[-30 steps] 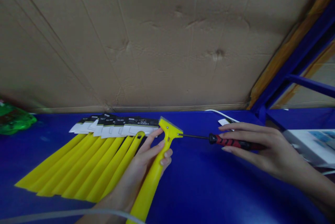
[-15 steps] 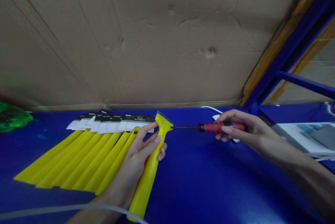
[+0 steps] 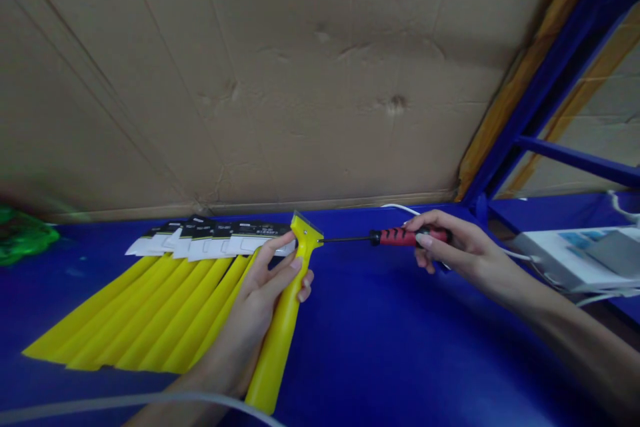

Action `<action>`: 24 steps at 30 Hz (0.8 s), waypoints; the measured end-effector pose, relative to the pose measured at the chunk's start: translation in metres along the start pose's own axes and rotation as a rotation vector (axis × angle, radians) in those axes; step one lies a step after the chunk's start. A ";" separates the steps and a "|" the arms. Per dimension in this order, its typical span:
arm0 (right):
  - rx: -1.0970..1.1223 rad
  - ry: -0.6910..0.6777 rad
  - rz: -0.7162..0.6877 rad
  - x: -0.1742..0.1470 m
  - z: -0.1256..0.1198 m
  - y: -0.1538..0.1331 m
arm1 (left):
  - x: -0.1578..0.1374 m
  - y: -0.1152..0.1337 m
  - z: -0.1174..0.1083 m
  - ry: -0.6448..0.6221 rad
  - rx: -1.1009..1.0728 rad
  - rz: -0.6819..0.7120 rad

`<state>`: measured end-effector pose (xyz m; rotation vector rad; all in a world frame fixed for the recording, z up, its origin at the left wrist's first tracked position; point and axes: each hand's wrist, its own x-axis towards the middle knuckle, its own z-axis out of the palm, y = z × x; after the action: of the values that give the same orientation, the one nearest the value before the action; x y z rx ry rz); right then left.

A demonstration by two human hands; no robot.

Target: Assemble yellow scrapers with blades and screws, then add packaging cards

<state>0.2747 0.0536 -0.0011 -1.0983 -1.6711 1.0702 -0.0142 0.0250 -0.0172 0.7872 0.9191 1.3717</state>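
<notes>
A yellow scraper [image 3: 277, 348] is held tilted above the blue table, with my left hand [image 3: 260, 287] closed round its handle just below the head. My right hand [image 3: 447, 240] grips the red and black handle of a screwdriver [image 3: 395, 237]. The screwdriver lies level, and its thin dark shaft reaches left to the side of the scraper head, where the tip meets a small fork at the head's edge. A small screw shows on the face of the head. Left of my left hand, several yellow scrapers [image 3: 135, 314] lie in a row, their heads under black and white cards [image 3: 215, 238].
A cardboard wall [image 3: 300, 94] stands behind the blue table [image 3: 380, 340]. Green plastic [image 3: 25, 235] lies at the far left. On the right are a blue metal frame [image 3: 530, 107] and a white device [image 3: 575, 257] with cables. A pale tube [image 3: 125, 398] crosses the lower left.
The view has shifted slightly. My right hand has slid its grip back along the screwdriver handle, so more of the red shows. The tip stays at the scraper head.
</notes>
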 end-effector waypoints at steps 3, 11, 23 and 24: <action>-0.059 0.073 0.049 0.001 0.005 0.001 | -0.003 -0.002 0.002 0.001 -0.005 -0.003; -0.008 0.005 -0.015 0.000 0.001 -0.006 | -0.003 0.000 0.001 0.026 0.020 -0.023; 0.011 -0.010 -0.012 0.000 -0.004 -0.006 | -0.004 -0.006 -0.002 0.020 -0.017 -0.037; 0.000 -0.007 -0.022 0.000 -0.003 -0.006 | -0.004 -0.006 -0.002 0.019 -0.019 -0.040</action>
<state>0.2762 0.0528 0.0054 -1.0745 -1.6846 1.0612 -0.0131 0.0207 -0.0231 0.7384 0.9306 1.3534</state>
